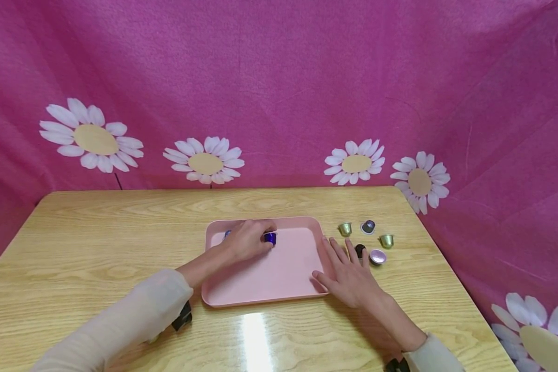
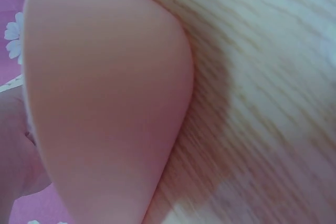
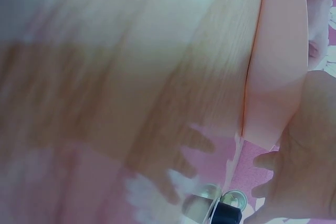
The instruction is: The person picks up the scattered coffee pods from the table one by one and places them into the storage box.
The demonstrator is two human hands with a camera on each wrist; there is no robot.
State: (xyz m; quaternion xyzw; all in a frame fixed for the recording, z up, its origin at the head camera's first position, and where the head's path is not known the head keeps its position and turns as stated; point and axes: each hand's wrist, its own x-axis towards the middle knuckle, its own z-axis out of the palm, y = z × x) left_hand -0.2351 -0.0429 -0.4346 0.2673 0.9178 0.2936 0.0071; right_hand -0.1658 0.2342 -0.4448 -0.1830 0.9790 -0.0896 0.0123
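Observation:
Over the left half of a pink tray [image 1: 279, 279], my left hand [image 1: 250, 240] pinches a dark blue coffee capsule [image 1: 270, 237] between thumb and fingers. Another blue capsule [image 1: 227, 234] lies in the tray's back left corner, partly hidden behind that hand. My right hand [image 1: 353, 281] is spread with straight fingers at the tray's right edge, its thumb over the rim. Just beyond its fingertips is a black capsule [image 1: 360, 251], partly covered. In the left wrist view the tray's wall [image 2: 110, 98] hides most of my left hand [image 2: 21, 145].
Right of the tray stand two gold-green capsules [image 1: 345, 229], a dark grey capsule [image 1: 368, 226] and a capsule with its lilac lid up [image 1: 377, 257]. The wooden table [image 1: 121, 227] ends at a pink flowered cloth [image 1: 279, 93] behind and to the right.

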